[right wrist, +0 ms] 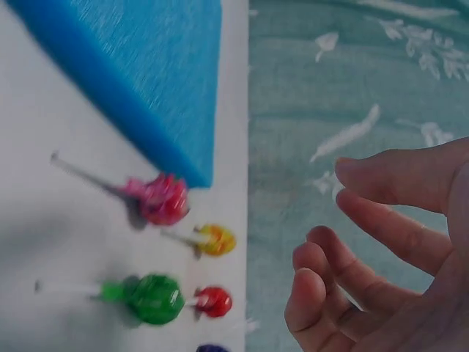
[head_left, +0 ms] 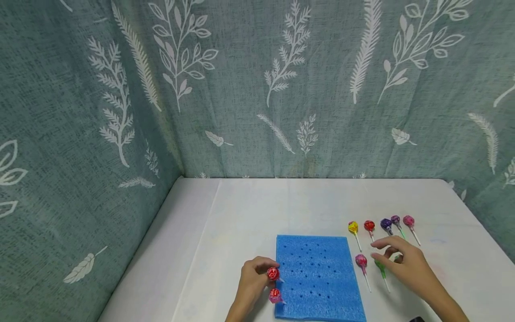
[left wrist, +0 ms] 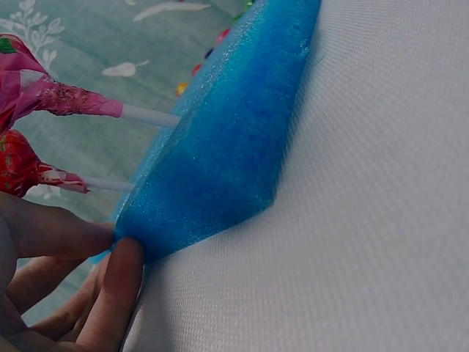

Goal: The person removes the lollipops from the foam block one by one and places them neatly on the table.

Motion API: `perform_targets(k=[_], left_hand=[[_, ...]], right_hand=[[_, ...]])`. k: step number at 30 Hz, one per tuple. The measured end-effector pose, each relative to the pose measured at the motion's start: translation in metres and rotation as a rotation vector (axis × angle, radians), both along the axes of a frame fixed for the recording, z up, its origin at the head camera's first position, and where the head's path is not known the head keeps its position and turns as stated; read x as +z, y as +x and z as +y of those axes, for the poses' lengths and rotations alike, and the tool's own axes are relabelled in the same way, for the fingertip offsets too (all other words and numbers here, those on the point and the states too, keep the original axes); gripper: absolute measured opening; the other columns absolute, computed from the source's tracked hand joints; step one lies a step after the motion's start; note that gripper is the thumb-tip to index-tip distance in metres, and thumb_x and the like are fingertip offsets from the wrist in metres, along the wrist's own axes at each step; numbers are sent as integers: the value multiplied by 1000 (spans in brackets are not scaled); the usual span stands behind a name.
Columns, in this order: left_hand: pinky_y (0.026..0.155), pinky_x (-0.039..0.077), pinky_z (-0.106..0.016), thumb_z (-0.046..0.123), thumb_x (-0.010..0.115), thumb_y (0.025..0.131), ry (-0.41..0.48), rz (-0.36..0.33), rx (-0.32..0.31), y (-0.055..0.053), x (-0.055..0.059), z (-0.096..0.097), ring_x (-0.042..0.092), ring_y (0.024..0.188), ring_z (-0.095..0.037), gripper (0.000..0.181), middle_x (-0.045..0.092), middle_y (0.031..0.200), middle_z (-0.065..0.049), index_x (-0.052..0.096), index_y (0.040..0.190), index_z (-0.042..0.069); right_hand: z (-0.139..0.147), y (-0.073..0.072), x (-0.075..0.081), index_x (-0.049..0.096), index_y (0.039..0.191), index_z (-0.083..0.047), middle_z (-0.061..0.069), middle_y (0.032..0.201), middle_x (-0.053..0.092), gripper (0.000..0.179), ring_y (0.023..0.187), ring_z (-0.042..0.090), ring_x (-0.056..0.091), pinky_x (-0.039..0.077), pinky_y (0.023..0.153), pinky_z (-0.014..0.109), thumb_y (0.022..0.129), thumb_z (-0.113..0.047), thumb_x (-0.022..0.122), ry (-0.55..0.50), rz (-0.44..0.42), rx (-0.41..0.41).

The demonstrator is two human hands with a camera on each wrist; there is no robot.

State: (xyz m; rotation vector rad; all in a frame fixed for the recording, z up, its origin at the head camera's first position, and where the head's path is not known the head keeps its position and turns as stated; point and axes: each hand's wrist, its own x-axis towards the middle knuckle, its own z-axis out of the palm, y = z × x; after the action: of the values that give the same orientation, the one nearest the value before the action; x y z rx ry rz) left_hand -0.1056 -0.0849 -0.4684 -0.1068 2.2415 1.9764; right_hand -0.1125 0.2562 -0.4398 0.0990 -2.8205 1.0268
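Observation:
A blue foam block (head_left: 315,273) dotted with small holes lies on the white table. Two red-and-pink lollipops (head_left: 275,295) stand with their sticks in its left edge. My left hand (head_left: 254,279) grips that edge, thumb and finger at the corner beside the lollipops, as the left wrist view also shows. Above the table to the right of the block, my right hand (head_left: 406,264) hovers with thumb and index finger apart and nothing between them. Nearest below its fingertips is a green lollipop (head_left: 379,264); a pink lollipop (head_left: 361,260) lies to its left.
Behind the right hand lie a yellow lollipop (head_left: 352,227), a red one (head_left: 369,225), two purple ones (head_left: 386,224) and a pink one (head_left: 408,221). Another lollipop is partly hidden by the right hand. A green leaf-patterned curtain (head_left: 241,89) rises behind the table (head_left: 225,214).

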Motion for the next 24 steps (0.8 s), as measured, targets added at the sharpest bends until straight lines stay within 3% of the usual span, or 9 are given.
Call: perform_targets(k=[3,7,20,24], left_hand=[[54,52,-31,-8,57,63,4,1,3,0,-2,0,58,70,-18,25,60,88,-13,67,85,-2],[54,52,-31,-9,57,63,-5,5,4,-1,-2,0,57,71,-16,26,60,87,-12,67,85,-2],[55,52,-32,-8,58,65,-31,4,9,0,-1,1,58,71,-17,23,60,86,-11,67,85,-1],[54,52,-33,-9,59,66,-27,4,7,-3,-7,0,58,70,-19,22,60,84,-9,67,85,-1]], right_hand=[[-15,4,18,62,96,-17,-2,93,58,25,73,7,49,44,54,20,76,-30,66,16,-29,15],[-25,5,24,62,96,-17,-2,92,58,24,74,9,51,46,56,20,74,-25,69,-12,-29,39],[-57,7,27,61,91,-21,-7,86,55,18,70,6,51,47,55,21,76,-29,67,-138,37,179],[-69,7,26,61,90,-24,-9,83,54,16,69,6,50,46,52,20,76,-26,67,-191,58,241]])
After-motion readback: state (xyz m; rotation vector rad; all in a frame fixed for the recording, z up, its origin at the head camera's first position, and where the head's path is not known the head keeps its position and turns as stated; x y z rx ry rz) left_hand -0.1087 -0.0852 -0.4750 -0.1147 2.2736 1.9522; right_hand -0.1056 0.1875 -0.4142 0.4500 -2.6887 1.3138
